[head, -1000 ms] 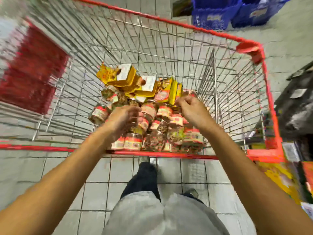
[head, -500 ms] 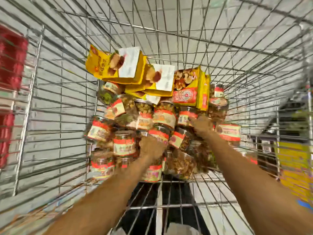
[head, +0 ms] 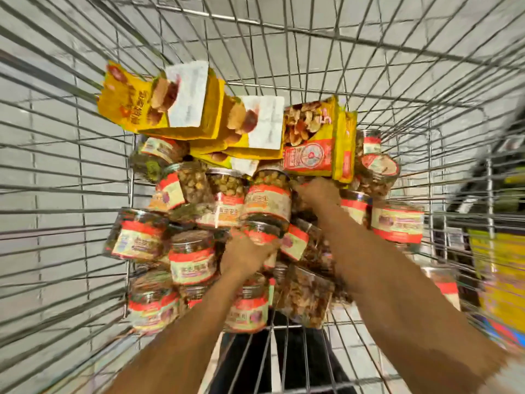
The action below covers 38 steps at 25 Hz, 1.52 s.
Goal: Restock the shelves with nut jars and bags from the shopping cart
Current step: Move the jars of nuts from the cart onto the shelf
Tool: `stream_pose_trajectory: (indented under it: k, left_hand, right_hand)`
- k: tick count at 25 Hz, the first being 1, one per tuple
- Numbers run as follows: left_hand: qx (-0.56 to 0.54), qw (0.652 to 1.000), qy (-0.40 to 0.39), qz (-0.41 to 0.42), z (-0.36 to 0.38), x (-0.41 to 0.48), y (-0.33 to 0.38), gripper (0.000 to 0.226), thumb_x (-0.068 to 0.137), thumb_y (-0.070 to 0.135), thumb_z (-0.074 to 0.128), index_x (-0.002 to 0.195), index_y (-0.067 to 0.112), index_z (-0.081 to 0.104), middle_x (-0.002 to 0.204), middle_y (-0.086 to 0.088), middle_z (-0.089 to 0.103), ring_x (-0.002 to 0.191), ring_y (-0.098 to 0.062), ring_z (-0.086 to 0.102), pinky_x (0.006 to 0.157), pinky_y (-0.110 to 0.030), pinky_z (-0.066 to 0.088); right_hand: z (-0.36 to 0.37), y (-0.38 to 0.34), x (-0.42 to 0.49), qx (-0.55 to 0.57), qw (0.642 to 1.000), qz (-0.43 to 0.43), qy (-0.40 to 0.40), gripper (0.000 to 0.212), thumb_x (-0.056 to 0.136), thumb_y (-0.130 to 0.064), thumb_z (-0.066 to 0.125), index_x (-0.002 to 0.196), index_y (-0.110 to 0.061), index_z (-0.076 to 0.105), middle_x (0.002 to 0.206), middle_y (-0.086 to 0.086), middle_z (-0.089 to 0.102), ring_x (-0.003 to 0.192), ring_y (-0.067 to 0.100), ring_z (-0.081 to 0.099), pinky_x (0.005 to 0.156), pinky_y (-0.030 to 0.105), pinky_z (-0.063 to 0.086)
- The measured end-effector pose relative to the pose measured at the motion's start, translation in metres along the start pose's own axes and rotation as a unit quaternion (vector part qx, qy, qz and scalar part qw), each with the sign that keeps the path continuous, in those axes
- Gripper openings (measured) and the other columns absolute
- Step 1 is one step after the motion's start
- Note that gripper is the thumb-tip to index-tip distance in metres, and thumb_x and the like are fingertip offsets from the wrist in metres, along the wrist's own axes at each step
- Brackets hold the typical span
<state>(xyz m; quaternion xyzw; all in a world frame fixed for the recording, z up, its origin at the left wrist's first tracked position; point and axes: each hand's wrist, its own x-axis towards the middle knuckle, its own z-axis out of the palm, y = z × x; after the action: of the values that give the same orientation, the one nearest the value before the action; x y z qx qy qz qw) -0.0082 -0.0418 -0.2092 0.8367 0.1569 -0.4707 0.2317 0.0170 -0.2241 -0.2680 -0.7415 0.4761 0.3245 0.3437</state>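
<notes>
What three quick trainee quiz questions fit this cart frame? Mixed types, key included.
1. True or false: the yellow bags lie at the far end of the shopping cart, beyond the nut jars.
2. Where are the left hand and right hand? A) down among the jars B) on the cart's handle C) on a shelf
3. Fill in: the jar labels carry ___ bands.
Key: 1 true; 2 A; 3 red.
</notes>
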Motion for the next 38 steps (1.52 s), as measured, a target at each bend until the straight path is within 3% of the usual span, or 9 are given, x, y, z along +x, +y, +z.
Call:
stream_pose_trajectory:
  k: [3, 5, 10, 15, 24, 26, 30, 35, 38]
  left_hand:
    - [-0.15, 0.987, -0.042, 0.033, -0.024, -0.006, -0.001, 0.043, 0.067, 0.052, 0.075, 0.087, 0.015, 0.066, 0.071, 0.006, 0.066, 0.072, -0.017, 0.067, 0.048, -0.012, 0.043]
    - [-0.219, 0.973, -0.064, 0.037, -0.052, -0.031, 0.013, 0.041, 0.068, 0.053, 0.073, 0.084, 0.016, 0.065, 0.063, 0.013, 0.066, 0.053, 0.0, 0.063, 0.039, -0.007, 0.04]
    - [-0.305, 0.921, -0.141, 0.196, -0.109, -0.112, 0.078, 0.045, 0.06, 0.046, 0.078, 0.095, 0.019, 0.072, 0.09, -0.001, 0.074, 0.084, -0.018, 0.069, 0.079, -0.033, 0.056]
    - [-0.294, 0.839, -0.289, 0.356, -0.095, -0.221, 0.153, 0.015, 0.067, 0.029, 0.073, 0.076, 0.017, 0.074, 0.074, 0.003, 0.073, 0.063, -0.009, 0.068, 0.061, -0.022, 0.057]
    - [-0.108, 0.73, -0.483, 0.471, 0.116, -0.417, 0.22, 0.04, 0.074, 0.031, 0.059, 0.104, 0.006, 0.065, 0.09, -0.011, 0.07, 0.073, -0.02, 0.068, 0.068, -0.036, 0.059]
    - [-0.073, 0.72, -0.507, 0.469, 0.185, -0.449, 0.224, 0.036, 0.075, 0.029, 0.066, 0.102, 0.005, 0.065, 0.089, -0.014, 0.068, 0.065, -0.019, 0.068, 0.061, -0.034, 0.059]
    - [-0.045, 0.748, -0.47, 0.466, 0.317, -0.479, 0.236, 0.048, 0.064, 0.036, 0.069, 0.101, 0.005, 0.066, 0.099, -0.021, 0.067, 0.09, -0.031, 0.061, 0.093, -0.054, 0.047]
    - [-0.066, 0.744, -0.42, 0.515, 0.456, -0.473, 0.268, 0.047, 0.078, 0.024, 0.072, 0.114, 0.0, 0.057, 0.101, -0.015, 0.068, 0.086, -0.021, 0.065, 0.076, -0.033, 0.054]
    - [-0.076, 0.703, -0.391, 0.589, 0.524, -0.468, 0.284, 0.055, 0.074, 0.022, 0.078, 0.117, 0.008, 0.049, 0.093, 0.0, 0.066, 0.072, 0.002, 0.065, 0.062, -0.014, 0.05]
  right_hand:
    - [-0.03, 0.01, -0.028, 0.131, 0.99, -0.014, 0.056, 0.07, 0.082, -0.059, 0.058, 0.127, -0.006, 0.054, 0.133, 0.019, 0.054, 0.121, 0.032, 0.052, 0.097, 0.035, 0.041]
    - [-0.057, 0.02, -0.06, 0.288, 0.958, -0.005, 0.02, 0.071, 0.077, -0.057, 0.064, 0.127, -0.007, 0.053, 0.129, 0.015, 0.058, 0.115, 0.027, 0.056, 0.1, 0.038, 0.044]
    - [-0.155, 0.026, -0.185, 0.436, 0.878, -0.143, -0.138, 0.053, 0.054, -0.07, 0.068, 0.084, -0.027, 0.071, 0.095, -0.005, 0.07, 0.089, 0.015, 0.066, 0.092, 0.039, 0.051]
    - [-0.208, 0.088, -0.319, 0.64, 0.733, -0.228, -0.041, 0.051, 0.066, -0.062, 0.045, 0.066, -0.023, 0.077, 0.066, -0.004, 0.073, 0.058, 0.009, 0.07, 0.052, 0.026, 0.057]
    - [-0.249, 0.333, -0.428, 0.792, 0.514, -0.198, 0.264, 0.048, 0.065, -0.057, 0.05, 0.075, -0.018, 0.077, 0.079, 0.002, 0.075, 0.073, 0.014, 0.072, 0.07, 0.035, 0.06]
    - [-0.259, 0.392, -0.433, 0.789, 0.501, -0.174, 0.309, 0.044, 0.066, -0.054, 0.052, 0.068, -0.018, 0.076, 0.068, -0.003, 0.073, 0.062, 0.009, 0.07, 0.057, 0.026, 0.058]
    - [-0.281, 0.499, -0.414, 0.77, 0.493, -0.099, 0.393, 0.035, 0.07, -0.048, 0.057, 0.063, -0.014, 0.057, 0.042, -0.003, 0.058, 0.035, 0.005, 0.055, 0.039, 0.016, 0.047]
    - [-0.312, 0.599, -0.366, 0.74, 0.493, -0.115, 0.443, 0.035, 0.063, -0.045, 0.06, 0.057, -0.011, 0.059, 0.045, -0.003, 0.06, 0.038, 0.005, 0.057, 0.042, 0.017, 0.05]
    - [-0.326, 0.641, -0.336, 0.693, 0.499, -0.117, 0.507, 0.049, 0.056, -0.054, 0.066, 0.083, -0.013, 0.067, 0.071, -0.003, 0.074, 0.064, 0.009, 0.071, 0.055, 0.021, 0.055]
